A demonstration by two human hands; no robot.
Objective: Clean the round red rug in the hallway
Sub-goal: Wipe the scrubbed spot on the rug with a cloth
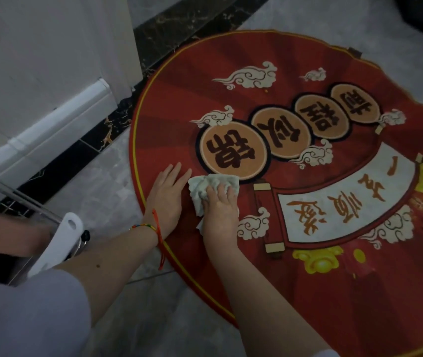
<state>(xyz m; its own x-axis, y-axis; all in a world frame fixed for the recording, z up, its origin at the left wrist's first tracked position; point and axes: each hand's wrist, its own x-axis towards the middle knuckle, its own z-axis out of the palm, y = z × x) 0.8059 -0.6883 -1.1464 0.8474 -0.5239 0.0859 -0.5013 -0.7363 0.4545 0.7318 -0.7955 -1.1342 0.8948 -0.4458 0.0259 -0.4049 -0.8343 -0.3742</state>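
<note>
The round red rug [308, 279] lies on the grey tiled floor, printed with clouds, round character medallions and a white scroll. My left hand [167, 193] rests flat on the rug near its left edge, fingers straight; a coloured string bracelet circles its wrist. Right beside it, my right hand [222, 210] presses a crumpled pale cloth [210, 185] onto the rug, fingers curled over the cloth. Part of the cloth is hidden under that hand.
A white wall with a skirting board [58, 124] runs along the left, edged by a black marble floor strip [179, 27]. A clear and white object [58, 243] stands at the lower left. Grey floor tiles [109, 181] surround the rug.
</note>
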